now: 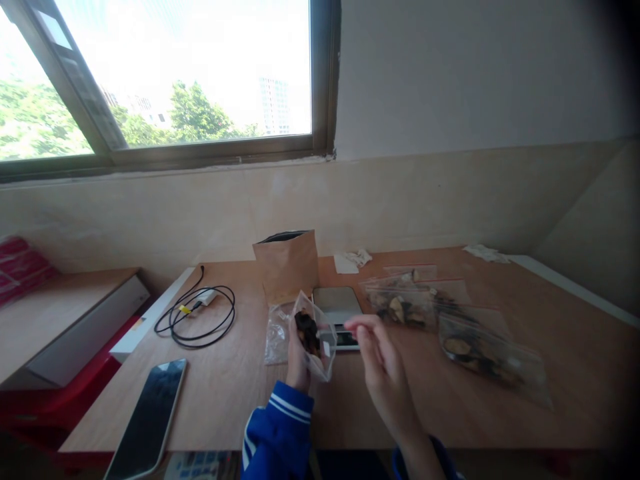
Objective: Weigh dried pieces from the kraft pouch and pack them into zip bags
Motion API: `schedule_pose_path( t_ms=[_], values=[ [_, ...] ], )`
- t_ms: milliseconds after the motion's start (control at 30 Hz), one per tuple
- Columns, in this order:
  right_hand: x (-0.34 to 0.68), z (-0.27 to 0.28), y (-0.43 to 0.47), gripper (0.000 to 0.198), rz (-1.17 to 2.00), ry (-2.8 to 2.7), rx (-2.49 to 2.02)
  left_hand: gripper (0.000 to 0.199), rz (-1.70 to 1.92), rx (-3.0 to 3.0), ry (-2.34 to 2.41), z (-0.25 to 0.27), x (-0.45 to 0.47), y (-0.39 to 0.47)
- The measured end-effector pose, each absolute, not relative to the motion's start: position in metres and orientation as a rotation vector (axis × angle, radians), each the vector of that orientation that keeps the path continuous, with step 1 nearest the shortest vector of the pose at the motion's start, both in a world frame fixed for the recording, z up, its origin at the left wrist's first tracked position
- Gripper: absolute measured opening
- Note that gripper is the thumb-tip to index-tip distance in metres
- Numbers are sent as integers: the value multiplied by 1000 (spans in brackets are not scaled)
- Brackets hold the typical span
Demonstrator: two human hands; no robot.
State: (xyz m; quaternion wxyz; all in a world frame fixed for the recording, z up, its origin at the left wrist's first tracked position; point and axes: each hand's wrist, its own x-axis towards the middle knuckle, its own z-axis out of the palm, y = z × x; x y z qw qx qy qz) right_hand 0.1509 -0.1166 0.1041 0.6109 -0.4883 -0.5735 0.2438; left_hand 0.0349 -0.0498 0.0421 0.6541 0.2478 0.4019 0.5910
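Bag (323, 353) of clear plastic, open at the mouth and holding dark dried pieces (306, 327), sits at the centre, above the near half of the desk (215, 400). The left hand (299, 367) grips it from its left side; its long axis slants from upper left to lower right. The right hand (383, 360) is just to the right of the mouth, so the bag lies leftward of its fingertips. Those fingers curl toward the thumb; whether they pinch anything, I cannot tell. Behind the bag is a scale (335, 303), with an upright brown pouch (287, 270) farther back. Filled clear bags (493, 360) lie to the right; a coiled cable (195, 346) and a phone (149, 420), left.
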Motion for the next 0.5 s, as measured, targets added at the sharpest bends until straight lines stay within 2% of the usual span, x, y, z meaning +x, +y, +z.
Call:
schedule_pose_path(
  t_ms=[100, 300, 500],
  values=[
    [134, 117, -83, 26, 764, -1656, -996, 53, 1479, 670, 972, 36, 29, -28],
    [101, 83, -5, 33, 450, -1971, -1246, 57, 1569, 724, 890, 8, 22, 6],
    [92, 61, 10, 33, 456, -2113, -1311, 48, 1638, 684, 932, -16, 15, 14]
  ],
)
